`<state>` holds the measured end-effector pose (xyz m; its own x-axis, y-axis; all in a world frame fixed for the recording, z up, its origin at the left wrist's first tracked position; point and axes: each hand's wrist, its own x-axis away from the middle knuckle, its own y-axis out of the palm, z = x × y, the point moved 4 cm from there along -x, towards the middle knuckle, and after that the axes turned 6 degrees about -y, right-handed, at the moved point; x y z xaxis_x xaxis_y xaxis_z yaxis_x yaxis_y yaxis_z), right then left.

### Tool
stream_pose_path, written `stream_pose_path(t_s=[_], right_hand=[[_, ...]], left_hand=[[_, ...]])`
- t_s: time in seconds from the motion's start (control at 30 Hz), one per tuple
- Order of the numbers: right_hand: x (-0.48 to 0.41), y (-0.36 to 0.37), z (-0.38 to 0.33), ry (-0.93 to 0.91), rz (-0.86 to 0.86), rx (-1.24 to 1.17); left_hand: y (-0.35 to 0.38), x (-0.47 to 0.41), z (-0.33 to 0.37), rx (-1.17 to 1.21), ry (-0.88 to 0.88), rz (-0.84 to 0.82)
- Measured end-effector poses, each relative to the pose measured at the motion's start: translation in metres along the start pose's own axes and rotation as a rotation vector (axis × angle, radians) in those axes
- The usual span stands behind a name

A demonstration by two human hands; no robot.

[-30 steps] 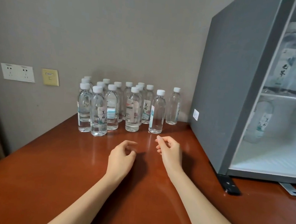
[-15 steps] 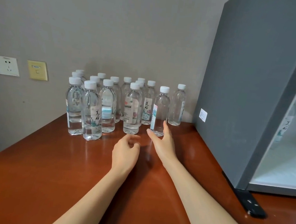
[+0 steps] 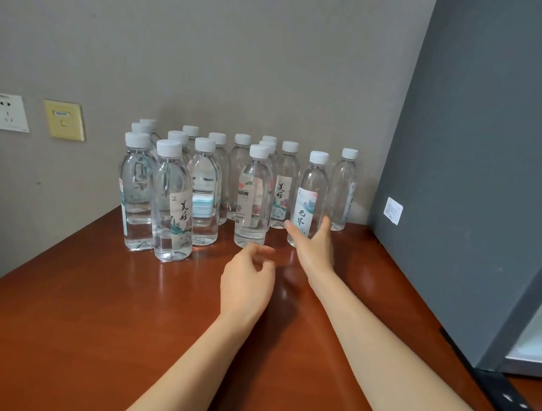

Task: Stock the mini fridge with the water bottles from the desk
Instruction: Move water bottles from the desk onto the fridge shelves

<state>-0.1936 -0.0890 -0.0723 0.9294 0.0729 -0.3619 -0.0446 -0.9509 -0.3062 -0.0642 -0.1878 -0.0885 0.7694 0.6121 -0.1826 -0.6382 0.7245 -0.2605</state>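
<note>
Right hand [image 3: 312, 245] nearer: fingers [image 3: 324, 225] spread wide either side of upright bottle [image 3: 309, 205] dead ahead, not yet closed; left hand [image 3: 247, 279] loosely curled, empty.

Both your forearms are bare and enter from the bottom edge, left forearm [image 3: 188, 363] angled up-right, right forearm [image 3: 381, 355] angled up-left. Your left hand [image 3: 247, 279]: back to camera, fingers loosely curled, thumb close to index tip, nothing in it. Your right hand [image 3: 312, 245]: further forward than the left, spread wide, thumb [image 3: 326, 222] pointing up, index finger [image 3: 291, 226] out to the left, V between them. Hands close together, not touching.
</note>
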Motion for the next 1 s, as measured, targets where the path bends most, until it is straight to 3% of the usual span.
stream_pose_path(t_s=[0.43,0.57,0.63,0.77,0.87,1.0], right_hand=[[-0.013,0.002,0.006,0.010,0.103,-0.052],[-0.009,-0.003,0.003,-0.030,0.175,-0.074],[-0.002,-0.006,-0.005,-0.131,0.247,-0.010],[0.019,-0.008,-0.035,-0.598,0.398,0.088],[0.029,0.009,-0.045,-0.713,0.205,0.100],[0.031,0.033,-0.040,-0.567,-0.101,-0.022]], left_hand=[[0.000,-0.001,0.000,0.017,0.012,-0.007],[-0.008,0.002,0.005,0.056,-0.019,0.064],[-0.010,0.000,0.004,0.089,-0.045,0.087],[-0.008,-0.012,0.002,0.151,-0.016,0.050],[-0.010,-0.022,0.004,0.265,-0.052,0.021],[-0.010,-0.034,0.006,0.320,-0.062,-0.056]])
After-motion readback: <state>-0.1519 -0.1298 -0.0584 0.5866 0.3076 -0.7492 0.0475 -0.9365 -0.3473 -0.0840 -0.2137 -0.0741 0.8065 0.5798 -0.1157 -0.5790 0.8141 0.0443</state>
